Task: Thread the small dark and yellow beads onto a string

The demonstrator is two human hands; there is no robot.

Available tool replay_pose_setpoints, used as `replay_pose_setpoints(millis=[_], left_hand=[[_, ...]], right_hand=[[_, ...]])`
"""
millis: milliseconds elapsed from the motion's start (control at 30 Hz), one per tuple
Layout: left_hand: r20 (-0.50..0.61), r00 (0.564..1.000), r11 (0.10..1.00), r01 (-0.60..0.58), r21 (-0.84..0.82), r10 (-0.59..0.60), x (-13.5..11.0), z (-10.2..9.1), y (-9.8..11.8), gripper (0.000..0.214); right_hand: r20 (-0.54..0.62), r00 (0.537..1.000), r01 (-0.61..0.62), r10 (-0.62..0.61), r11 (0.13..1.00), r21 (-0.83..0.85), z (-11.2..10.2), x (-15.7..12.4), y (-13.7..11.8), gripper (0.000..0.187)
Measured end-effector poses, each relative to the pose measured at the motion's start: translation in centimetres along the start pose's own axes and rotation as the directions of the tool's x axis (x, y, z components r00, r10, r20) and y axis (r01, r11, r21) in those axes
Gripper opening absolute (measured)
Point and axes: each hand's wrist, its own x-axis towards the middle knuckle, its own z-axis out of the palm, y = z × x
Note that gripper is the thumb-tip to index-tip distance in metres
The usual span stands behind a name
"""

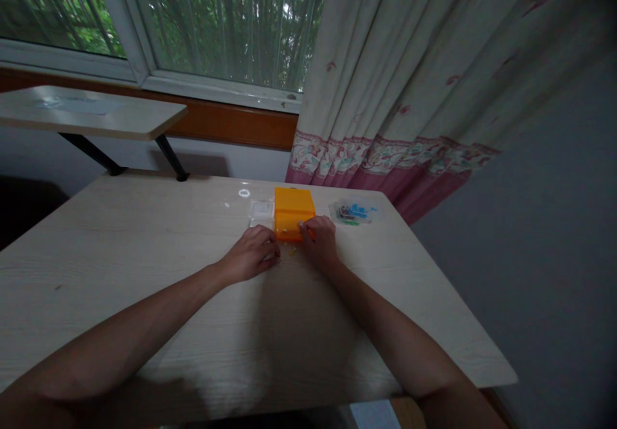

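Note:
An orange plastic box (pixel 295 199) with a raised back section and a lower front section stands at the far side of the table. At its front left corner is my left hand (pixel 250 253), fingers bent, with a gap between the thumb and the other fingers. My right hand (pixel 319 236) rests against the box's front right part with its fingers curled in. Anything between those fingertips is too small to make out. Small yellow pieces (pixel 292 251) lie on the table just in front of the box. A clear plastic case (pixel 261 209) sits left of it, partly behind my left hand.
Right of the box, a clear tray (pixel 332 212) holds blue, dark and green small parts. The pale wooden table (pixel 183 326) carries a raised shelf (pixel 144 117) on black legs at the back left. A floral curtain (pixel 380 95) hangs beside the window behind it.

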Motion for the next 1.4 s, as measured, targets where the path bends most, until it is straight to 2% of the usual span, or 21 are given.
replay_pose_setpoints(millis=[300,533,700,833,933,1033,1100,1233,1300,1400], left_hand=[[0.006,1.0,1.0,-0.02,-0.02,0.02,0.1,-0.5,0.2,0.011],[0.006,1.0,1.0,-0.02,-0.014,0.02,-0.1,-0.1,-0.1,0.014],[-0.06,0.998,0.998,-0.018,-0.057,0.014,0.0,-0.1,-0.2,0.016],[-0.15,0.988,0.991,0.011,-0.13,-0.031,0.2,-0.5,-0.2,0.017],[-0.178,0.982,0.985,0.026,-0.17,-0.057,0.3,-0.6,-0.2,0.017],[-0.189,0.979,0.983,0.036,-0.18,-0.071,0.1,-0.5,-0.3,0.017],[-0.204,0.976,0.983,0.045,-0.18,-0.082,0.0,-0.4,-0.3,0.017],[-0.226,0.969,0.979,0.059,-0.194,-0.103,-0.1,-0.2,-0.4,0.017],[-0.227,0.966,0.974,0.075,-0.212,-0.123,-0.2,0.0,-0.5,0.017],[-0.221,0.962,0.965,0.103,-0.242,-0.159,-0.2,0.3,-0.6,0.02]], right_hand=[[0.008,1.0,-0.002,0.002,1.0,0.005,0.0,0.1,0.0,0.034],[0.009,1.0,0.002,-0.002,1.0,0.009,0.0,0.1,0.0,0.034],[0.002,1.0,0.012,-0.012,1.0,0.023,0.0,0.0,0.0,0.032],[0.015,0.999,0.045,-0.046,0.998,0.038,0.1,0.0,0.1,0.028],[0.027,0.998,0.062,-0.063,0.996,0.063,0.2,-0.2,0.3,0.024],[0.043,0.993,0.106,-0.11,0.991,0.086,0.3,-0.3,0.3,0.019],[0.053,0.982,0.177,-0.183,0.979,0.101,0.4,-0.5,0.1,0.017],[0.13,0.925,0.343,-0.356,0.933,0.113,0.5,-1.0,-0.6,0.018],[0.169,0.903,0.378,-0.395,0.918,0.122,0.4,-1.2,-1.0,0.018],[0.179,0.893,0.392,-0.412,0.91,0.134,0.2,-1.3,-1.4,0.018]])
